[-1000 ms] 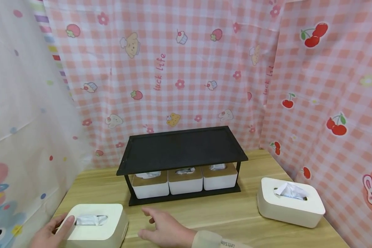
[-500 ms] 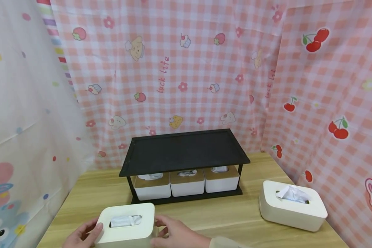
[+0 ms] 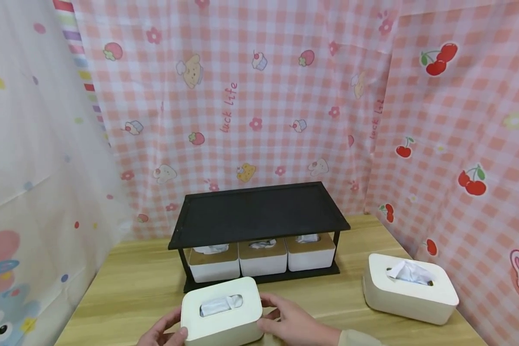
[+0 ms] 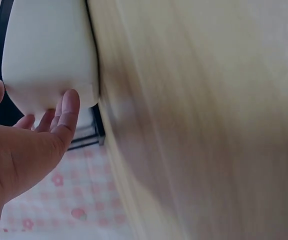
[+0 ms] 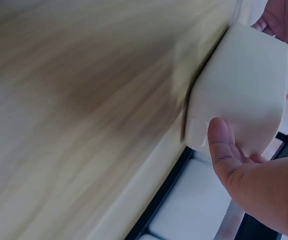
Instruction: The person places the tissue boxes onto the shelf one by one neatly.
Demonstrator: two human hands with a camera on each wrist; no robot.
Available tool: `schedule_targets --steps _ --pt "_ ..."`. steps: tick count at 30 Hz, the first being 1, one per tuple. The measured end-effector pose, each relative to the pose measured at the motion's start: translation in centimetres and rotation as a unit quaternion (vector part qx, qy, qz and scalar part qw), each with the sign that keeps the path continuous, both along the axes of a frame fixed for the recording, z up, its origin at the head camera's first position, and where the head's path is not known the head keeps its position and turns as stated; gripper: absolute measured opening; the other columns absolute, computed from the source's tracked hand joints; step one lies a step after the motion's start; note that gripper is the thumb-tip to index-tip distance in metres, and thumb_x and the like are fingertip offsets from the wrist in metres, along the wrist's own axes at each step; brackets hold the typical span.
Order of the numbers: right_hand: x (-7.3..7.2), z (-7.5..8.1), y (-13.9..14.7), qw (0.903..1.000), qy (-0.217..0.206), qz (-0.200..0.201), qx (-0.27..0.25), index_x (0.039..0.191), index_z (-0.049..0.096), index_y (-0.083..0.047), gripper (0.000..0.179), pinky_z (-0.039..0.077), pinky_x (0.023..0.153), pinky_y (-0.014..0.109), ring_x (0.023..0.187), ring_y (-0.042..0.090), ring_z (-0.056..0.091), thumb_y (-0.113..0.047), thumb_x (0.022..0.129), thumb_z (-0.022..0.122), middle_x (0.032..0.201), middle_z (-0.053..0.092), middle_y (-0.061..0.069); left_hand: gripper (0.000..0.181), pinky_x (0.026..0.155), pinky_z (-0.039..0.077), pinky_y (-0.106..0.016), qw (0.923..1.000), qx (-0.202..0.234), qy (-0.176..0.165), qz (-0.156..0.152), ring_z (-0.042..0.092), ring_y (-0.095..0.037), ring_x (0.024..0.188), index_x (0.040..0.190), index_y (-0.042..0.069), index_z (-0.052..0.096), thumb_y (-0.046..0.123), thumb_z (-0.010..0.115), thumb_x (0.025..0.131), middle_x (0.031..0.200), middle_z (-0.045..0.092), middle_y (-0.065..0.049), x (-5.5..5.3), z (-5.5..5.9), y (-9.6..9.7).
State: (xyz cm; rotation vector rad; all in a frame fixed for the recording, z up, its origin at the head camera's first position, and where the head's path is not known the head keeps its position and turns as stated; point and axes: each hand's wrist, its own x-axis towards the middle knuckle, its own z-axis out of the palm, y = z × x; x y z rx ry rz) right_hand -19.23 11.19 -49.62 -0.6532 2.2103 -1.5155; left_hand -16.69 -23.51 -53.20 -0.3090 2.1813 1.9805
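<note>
Head camera: A person's left hand [image 3: 164, 331] and right hand [image 3: 289, 322] held a cream tissue box [image 3: 222, 324] between them at the near edge of view, fingers and thumbs curled about its two ends. It sat slightly askew just in front of a low black shelf [image 3: 259, 211]; whether its base touched the wooden table [image 3: 125, 278] could not be told. Pale yellow-brown grain ran across the tabletop, and both wrist cameras showed it blurred, with soft shadows near the box. Beneath the shelf's flat top, three white boxes [image 3: 263, 264] with brown lids stood in a row, tissue showing at each opening. Well to the right, a second cream box [image 3: 411, 295] rested at an angle by the table's edge. Pink-and-white gingham cloth [image 3: 259, 96], printed with strawberries, cupcakes and the words "luck life," hung behind; cherry-printed gingham [image 3: 441, 115] lined the right side, while a whitish curtain [image 3: 47, 144] with coloured dots and cartoon figures draped the left.
</note>
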Motion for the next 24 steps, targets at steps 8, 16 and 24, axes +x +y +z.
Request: schedule_targets --steps 8,16,24 --pt "-0.5 -1.1 1.3 0.9979 -0.05 -0.021 -0.035 0.164 0.037 -0.003 0.064 0.061 0.085 0.036 0.111 0.028 0.071 -0.024 0.11 0.063 0.147 0.06 0.025 0.088 0.086 0.065 -0.05 0.9989 0.015 0.005 -0.044 0.073 -0.031 0.109 0.164 -0.006 0.031 0.035 0.076 0.1 0.16 0.031 -0.047 -0.4 -0.9 0.3" --pt "-1.4 -2.0 1.9 0.9823 -0.155 -0.016 -0.104 0.171 0.023 -0.01 0.073 0.062 0.094 0.047 0.117 0.028 0.07 -0.027 0.111 0.061 0.155 0.05 0.028 0.09 0.097 0.061 -0.055 0.9902 0.07 -0.007 -0.121 0.068 -0.035 0.121 0.168 -0.004 0.014 0.035 0.066 0.105 0.162 0.014 -0.052 -0.8 -2.0 -1.1" --pt "-1.9 -2.4 2.4 0.9735 -0.189 0.005 -0.129 0.172 0.02 -0.013 0.075 0.061 0.096 0.046 0.117 0.027 0.07 -0.028 0.111 0.061 0.158 0.046 0.03 0.092 0.098 0.06 -0.058 0.9845 0.092 -0.033 -0.146 0.068 -0.032 0.118 0.168 -0.003 0.009 0.036 0.064 0.106 0.16 0.01 -0.054 -1.2 -2.1 -1.4"
